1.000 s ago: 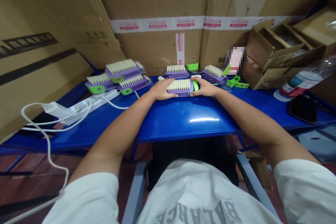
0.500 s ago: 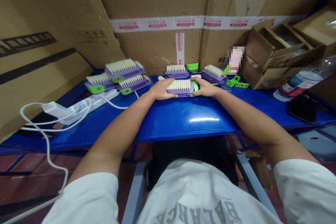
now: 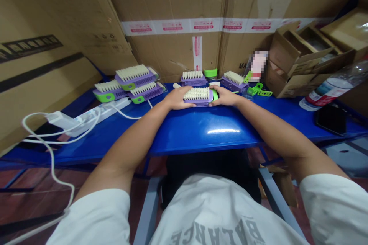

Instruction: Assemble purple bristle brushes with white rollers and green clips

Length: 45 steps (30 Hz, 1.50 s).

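Note:
A purple brush [image 3: 197, 94] with pale bristles facing up lies in front of me, held at both ends. My left hand [image 3: 177, 98] is closed around its left end, thumb along the near side. At the other end, my right hand [image 3: 225, 96] pinches a green end cap [image 3: 215, 95] set against the purple body. Whether the cap is fully seated I cannot tell. Behind stands another purple brush [image 3: 193, 78], with a loose green cap [image 3: 210, 72] to its right. One more brush [image 3: 234, 78] rests farther right, near small green plastic parts [image 3: 255, 89].
Several green-capped brushes [image 3: 132, 73] are stacked at left behind a white power strip [image 3: 94, 116] with trailing cables. On the right are open cardboard boxes [image 3: 299, 51], a water bottle [image 3: 327, 92] and a black phone [image 3: 332, 118]. Large cartons [image 3: 172, 0] wall off the blue table [image 3: 195, 130].
The held brush has shifted very slightly to the right. Both hands keep their hold, and everything else stays in place.

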Tool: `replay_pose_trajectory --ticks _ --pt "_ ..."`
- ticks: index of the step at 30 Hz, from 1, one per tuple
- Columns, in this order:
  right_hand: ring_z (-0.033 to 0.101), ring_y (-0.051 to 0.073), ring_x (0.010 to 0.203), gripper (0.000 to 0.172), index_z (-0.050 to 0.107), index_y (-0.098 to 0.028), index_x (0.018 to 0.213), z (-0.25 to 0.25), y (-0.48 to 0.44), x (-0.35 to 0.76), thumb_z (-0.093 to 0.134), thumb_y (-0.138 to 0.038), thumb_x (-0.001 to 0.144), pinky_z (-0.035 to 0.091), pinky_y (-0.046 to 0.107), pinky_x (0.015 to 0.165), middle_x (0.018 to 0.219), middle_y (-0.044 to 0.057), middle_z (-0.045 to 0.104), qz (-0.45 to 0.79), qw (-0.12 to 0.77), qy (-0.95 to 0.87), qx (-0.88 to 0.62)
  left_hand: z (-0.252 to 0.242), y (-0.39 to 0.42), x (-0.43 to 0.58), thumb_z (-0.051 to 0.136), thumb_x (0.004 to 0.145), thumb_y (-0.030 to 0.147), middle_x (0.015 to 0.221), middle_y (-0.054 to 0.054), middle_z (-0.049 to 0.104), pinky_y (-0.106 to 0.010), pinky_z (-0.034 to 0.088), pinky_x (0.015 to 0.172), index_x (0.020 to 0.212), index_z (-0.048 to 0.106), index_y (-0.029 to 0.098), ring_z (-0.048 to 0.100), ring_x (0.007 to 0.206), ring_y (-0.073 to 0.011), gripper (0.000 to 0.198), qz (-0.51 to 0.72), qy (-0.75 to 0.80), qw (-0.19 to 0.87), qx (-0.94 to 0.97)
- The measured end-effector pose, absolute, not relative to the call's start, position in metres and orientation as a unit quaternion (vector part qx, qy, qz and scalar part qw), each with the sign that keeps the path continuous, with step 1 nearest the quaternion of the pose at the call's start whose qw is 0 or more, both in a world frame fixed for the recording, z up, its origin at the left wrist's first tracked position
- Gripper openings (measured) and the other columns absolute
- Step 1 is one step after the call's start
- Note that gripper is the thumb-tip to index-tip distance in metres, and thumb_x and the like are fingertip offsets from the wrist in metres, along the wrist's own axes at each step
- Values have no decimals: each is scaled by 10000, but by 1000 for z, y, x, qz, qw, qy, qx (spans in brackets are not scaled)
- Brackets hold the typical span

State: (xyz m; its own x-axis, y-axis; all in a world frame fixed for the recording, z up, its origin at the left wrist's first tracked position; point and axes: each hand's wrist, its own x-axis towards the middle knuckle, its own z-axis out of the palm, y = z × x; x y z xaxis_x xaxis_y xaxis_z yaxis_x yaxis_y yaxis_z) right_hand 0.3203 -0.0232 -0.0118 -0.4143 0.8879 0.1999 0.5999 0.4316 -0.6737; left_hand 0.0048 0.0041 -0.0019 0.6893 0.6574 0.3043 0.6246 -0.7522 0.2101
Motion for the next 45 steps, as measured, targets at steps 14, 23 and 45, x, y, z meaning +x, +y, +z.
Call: replay_pose_trajectory --ticks 14,23,45 --pt "717 470 1362 1010 615 -145 1465 -13 -30 310 1038 -533 634 522 700 1252 1466 227 741 188 274 -825 -457 -5 6 4 968 813 539 1492 -195 767 -498 596 1178 1512 670 162 756 1361 -408 848 207 338 55 917" --pt "731 477 1345 981 627 -130 1473 -8 -35 306 1018 -500 653 558 680 1210 1494 246 741 163 256 -832 -464 -4 7 3 970 822 552 1488 -203 764 -477 597 1166 1516 665 151 758 1360 -405 858 199 330 56 921" --pt "760 469 1238 842 695 -105 1386 -7 -37 299 920 -514 686 589 630 1144 1361 246 781 119 232 -854 -451 -1 5 2 934 842 563 1452 -198 779 -486 594 1162 1488 664 155 764 1341 -402 810 196 309 71 928"
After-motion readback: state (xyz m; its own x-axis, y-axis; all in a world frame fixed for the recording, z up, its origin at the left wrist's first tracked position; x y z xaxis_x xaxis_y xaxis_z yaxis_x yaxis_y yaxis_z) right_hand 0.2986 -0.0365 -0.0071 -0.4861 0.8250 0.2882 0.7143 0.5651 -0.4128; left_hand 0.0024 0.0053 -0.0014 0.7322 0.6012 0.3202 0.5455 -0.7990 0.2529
